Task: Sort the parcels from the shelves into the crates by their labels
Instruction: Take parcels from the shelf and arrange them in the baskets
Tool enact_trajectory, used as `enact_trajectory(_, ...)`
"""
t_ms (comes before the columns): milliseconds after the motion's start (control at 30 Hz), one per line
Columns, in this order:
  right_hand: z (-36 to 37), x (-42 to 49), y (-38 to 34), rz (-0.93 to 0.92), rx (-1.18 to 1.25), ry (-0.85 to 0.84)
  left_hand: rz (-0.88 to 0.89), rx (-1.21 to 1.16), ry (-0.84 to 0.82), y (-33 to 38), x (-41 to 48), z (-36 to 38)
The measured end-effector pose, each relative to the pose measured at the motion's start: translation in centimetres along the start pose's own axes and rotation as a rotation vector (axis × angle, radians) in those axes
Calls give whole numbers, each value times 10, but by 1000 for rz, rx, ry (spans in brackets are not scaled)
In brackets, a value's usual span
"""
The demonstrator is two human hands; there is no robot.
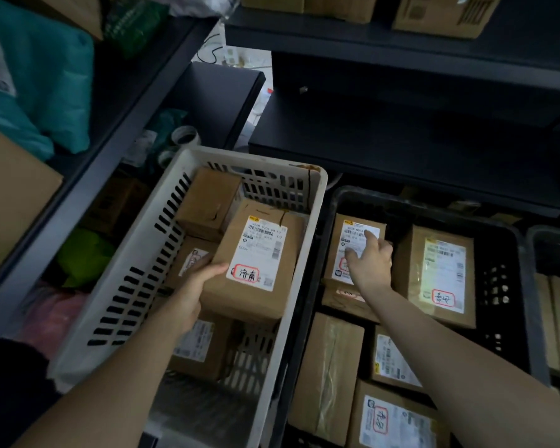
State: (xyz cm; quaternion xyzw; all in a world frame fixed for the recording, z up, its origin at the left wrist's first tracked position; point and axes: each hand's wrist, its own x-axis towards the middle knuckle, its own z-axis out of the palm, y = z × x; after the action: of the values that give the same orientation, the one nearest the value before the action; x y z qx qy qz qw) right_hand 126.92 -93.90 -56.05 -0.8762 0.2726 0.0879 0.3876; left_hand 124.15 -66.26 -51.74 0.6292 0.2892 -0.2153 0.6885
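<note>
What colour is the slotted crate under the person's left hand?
The slotted plastic crate is off-white, in the head view.

You've got dark shelving [401, 140] on both sides, pretty dim, with one bright gap [240, 63] between the units.
</note>
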Motion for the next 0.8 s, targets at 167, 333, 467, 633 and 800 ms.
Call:
enact_trajectory(167, 9, -1, -8, -31, 46, 44, 33, -18, -21, 16, 41, 13)
enact_trajectory(333, 19, -7, -24, -83, 63, 144, -2, -107, 2, 21, 64, 28)
enact_trajectory(467, 22, -15, -45, -141, 121, 128, 12, -154, -35, 25, 61, 23)
enact_trajectory(633, 20, -23, -73, -155, 184, 131, 46, -242, -179, 37, 47, 7)
enact_trajectory(800, 13, -34, -97, -224, 193, 86, 26, -470, -258, 44, 19, 16)
